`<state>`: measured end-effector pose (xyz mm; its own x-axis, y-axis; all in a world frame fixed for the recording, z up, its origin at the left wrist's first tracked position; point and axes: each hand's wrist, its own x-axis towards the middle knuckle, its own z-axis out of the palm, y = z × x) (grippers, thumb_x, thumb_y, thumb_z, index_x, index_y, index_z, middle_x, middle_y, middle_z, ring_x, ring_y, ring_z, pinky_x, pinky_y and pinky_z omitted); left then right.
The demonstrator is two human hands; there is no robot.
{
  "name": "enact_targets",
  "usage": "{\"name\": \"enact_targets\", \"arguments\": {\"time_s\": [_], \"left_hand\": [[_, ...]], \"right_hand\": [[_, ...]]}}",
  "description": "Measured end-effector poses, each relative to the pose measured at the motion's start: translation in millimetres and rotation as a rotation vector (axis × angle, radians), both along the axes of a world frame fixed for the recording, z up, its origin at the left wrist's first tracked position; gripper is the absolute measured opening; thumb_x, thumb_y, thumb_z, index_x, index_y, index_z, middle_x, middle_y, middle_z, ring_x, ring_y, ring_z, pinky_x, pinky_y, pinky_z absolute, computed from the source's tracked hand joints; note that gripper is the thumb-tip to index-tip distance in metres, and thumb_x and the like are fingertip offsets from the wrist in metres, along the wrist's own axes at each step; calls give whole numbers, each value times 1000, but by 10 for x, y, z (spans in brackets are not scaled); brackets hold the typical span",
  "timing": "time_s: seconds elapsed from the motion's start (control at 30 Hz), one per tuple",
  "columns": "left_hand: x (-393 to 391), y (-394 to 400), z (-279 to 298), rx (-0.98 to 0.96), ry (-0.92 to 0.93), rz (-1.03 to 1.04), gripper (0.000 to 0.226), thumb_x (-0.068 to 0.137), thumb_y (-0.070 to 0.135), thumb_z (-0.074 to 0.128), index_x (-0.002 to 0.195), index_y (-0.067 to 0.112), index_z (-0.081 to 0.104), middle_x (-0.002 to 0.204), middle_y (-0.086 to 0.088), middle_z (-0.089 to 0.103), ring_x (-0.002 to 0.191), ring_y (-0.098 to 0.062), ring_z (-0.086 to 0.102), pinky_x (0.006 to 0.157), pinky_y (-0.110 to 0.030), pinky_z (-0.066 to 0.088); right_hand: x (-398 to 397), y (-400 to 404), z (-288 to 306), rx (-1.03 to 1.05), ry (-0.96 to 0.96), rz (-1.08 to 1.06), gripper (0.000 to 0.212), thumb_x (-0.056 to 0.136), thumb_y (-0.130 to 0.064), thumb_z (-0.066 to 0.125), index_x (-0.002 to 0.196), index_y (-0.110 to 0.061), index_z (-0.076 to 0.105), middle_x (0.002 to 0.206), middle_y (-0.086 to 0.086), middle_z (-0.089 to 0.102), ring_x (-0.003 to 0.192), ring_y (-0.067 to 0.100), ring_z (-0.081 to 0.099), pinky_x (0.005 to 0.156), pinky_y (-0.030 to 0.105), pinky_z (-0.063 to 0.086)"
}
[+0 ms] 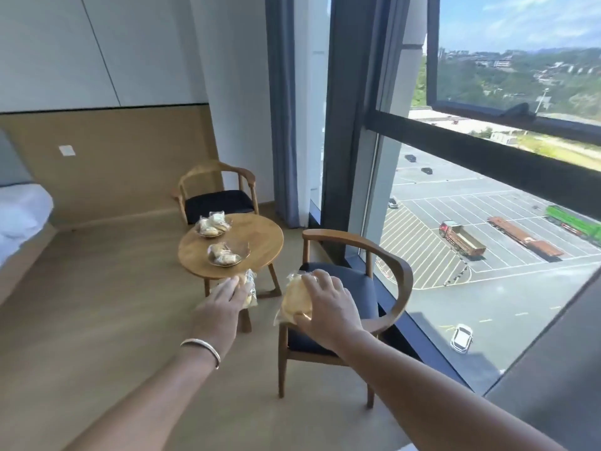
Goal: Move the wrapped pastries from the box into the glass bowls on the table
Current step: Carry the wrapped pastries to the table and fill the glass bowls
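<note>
Surroundings first: round wooden table (260, 245) stands ahead of you on a pale wood floor (97, 320), with one dark-cushioned wooden armchair (216, 190) behind it by the wall and a second armchair (357, 288) to its right, beside the floor-to-ceiling window (487, 222). That nearer chair sits directly below your right arm, between you and the table's right side. Grey-blue curtain (283, 125) hangs in the corner; corner of a white bed (19, 219) shows at far left. Two glass bowls rest on the table: far bowl (212, 226) near the back edge, near bowl (227, 253) closer to you, apart from one another. Each holds several pale pastries in clear crinkled wrappers. Your left hand (221, 307), bracelet (203, 348) on the wrist, has its fingers curled over one wrapped pastry (250, 289), held in the air over the table's front edge. Your right hand (325, 304) grips a second wrapped pastry (296, 301), fingers round its top, held in the air in front of the near chair's seat. Second pastry is round, golden-tan, its clear film glinting at the edges. No box in view.
</note>
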<state>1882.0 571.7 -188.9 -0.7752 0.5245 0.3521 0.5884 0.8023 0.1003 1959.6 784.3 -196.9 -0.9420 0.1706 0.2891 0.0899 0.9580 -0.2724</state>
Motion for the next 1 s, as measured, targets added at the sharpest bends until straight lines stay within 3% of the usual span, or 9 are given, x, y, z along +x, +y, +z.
{"name": "enact_targets", "arguments": {"time_s": [0.1,0.2,0.5,0.83,1.0], "left_hand": [[-282,-491,10,25,-10,114,57,81,-7,59,130,23,57,139,-8,51,126,-25,50,74,-40,54],[-529,-965,51,19,15,199,58,85,-2,55,134,28,51,144,-3,45,131,-22,44,76,-39,53],[-1103,-2011,137,2,50,299,63,58,-14,76,113,16,67,119,-13,64,103,-31,65,54,-38,55],[-1838,-2458,87,56,47,339,58,68,-13,69,119,14,64,125,-13,61,113,-32,59,73,-42,56],[-2453,-2612,68,63,36,353,64,60,-15,71,115,16,65,119,-10,63,104,-30,63,60,-38,55]], "right_hand": [[-430,-411,59,12,-7,83,74,82,-54,64,143,-32,28,149,-2,32,132,25,35,107,43,36],[-845,-838,122,28,-9,163,74,84,-54,62,144,-30,27,151,0,31,134,26,34,108,42,35],[-1744,-1904,236,29,6,314,72,83,-55,59,142,-28,29,149,1,31,132,28,33,104,40,36],[-2618,-2396,162,63,-38,381,72,84,-53,59,143,-27,28,149,2,31,132,28,33,107,40,34],[-3357,-2564,75,61,-49,400,71,84,-54,58,142,-25,30,146,2,34,127,29,38,102,40,39]]}}
